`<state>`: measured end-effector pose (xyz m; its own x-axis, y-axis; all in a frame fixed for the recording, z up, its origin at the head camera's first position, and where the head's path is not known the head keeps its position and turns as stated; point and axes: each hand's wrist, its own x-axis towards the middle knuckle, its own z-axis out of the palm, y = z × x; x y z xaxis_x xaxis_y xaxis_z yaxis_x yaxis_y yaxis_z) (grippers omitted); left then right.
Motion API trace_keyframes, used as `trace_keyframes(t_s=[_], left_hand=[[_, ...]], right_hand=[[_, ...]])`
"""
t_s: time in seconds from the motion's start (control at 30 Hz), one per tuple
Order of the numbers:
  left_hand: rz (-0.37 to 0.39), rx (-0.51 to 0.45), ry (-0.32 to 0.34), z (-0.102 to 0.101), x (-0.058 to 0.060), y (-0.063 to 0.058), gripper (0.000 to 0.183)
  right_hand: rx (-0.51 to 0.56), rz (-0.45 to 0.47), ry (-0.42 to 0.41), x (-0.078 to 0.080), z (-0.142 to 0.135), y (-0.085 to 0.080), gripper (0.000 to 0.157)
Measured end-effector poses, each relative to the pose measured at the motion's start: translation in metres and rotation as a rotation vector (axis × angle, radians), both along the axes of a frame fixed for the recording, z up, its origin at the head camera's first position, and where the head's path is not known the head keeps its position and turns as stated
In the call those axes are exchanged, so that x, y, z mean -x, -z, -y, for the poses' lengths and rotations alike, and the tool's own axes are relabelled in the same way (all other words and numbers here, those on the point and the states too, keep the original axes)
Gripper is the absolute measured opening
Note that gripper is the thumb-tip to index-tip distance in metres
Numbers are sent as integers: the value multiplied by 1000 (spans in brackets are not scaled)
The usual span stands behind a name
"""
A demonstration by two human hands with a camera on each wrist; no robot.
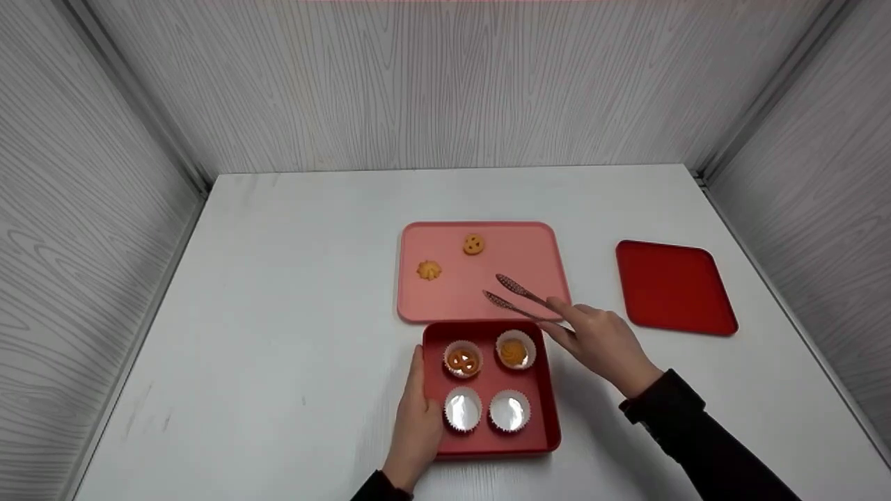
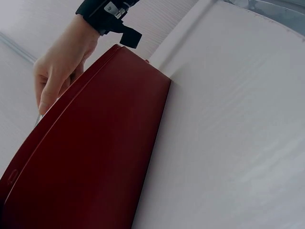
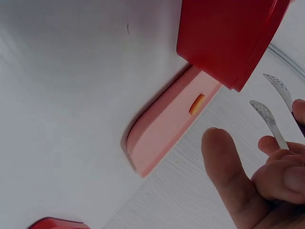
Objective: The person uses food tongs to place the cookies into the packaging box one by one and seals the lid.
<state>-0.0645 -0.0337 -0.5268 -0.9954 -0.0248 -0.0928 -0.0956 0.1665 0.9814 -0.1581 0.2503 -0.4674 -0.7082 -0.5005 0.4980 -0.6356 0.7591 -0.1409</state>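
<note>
My left hand [image 1: 415, 422] holds the left side of a square red box [image 1: 487, 445]; some of its fingers are hidden. White paper cups stand inside in two rows. A pretzel-shaped cookie [image 1: 463, 360] lies in the far left cup, a swirled cookie [image 1: 514, 352] in the far right one. Both near cups, left [image 1: 463, 409] and right [image 1: 509, 410], hold nothing. My right hand [image 1: 604, 346] grips metal tongs [image 1: 518, 287], their perforated tips apart with nothing between. The tips hover above the pink tray [image 1: 487, 306], where a flower-shaped cookie [image 1: 429, 270] and a round spotted cookie [image 1: 473, 243] lie.
A flat red tray [image 1: 675, 287] lies on the white table [image 1: 278, 313] to the right of the pink one. Grey wood-grain panels [image 1: 445, 90] rise behind the table and along both sides. The box's far edge adjoins the pink tray's near edge.
</note>
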Motion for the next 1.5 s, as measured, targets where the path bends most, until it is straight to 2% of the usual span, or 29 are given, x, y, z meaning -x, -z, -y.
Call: trace_keyframes(t_s=[0.27,0.43,0.63,0.77,0.9,1.07,1.23,1.37,1.5], left_hand=[[28,-1,-11,-1,2,0,76],[42,-1,-15,-1,1,0,77],[32,-2,-20,-2,1,0,78],[60,-20,-19,-3,1,0,78],[71,-26,-14,-3,1,0,77],[46,-28,2,-4,0,1,77],[50,-27,1,-4,0,1,77],[51,-32,-2,-3,0,1,77],[51,-29,-4,-3,0,1,78]], right_hand=[[-19,142,82,23,-2,-2,41],[-55,183,114,41,1,-3,37],[-79,188,103,62,8,-2,35],[-90,193,112,73,15,-2,36],[-115,157,99,81,25,0,33],[-135,84,72,89,33,4,30],[-135,124,85,96,40,7,28],[-139,108,81,101,45,9,28],[-133,134,112,104,51,9,29]])
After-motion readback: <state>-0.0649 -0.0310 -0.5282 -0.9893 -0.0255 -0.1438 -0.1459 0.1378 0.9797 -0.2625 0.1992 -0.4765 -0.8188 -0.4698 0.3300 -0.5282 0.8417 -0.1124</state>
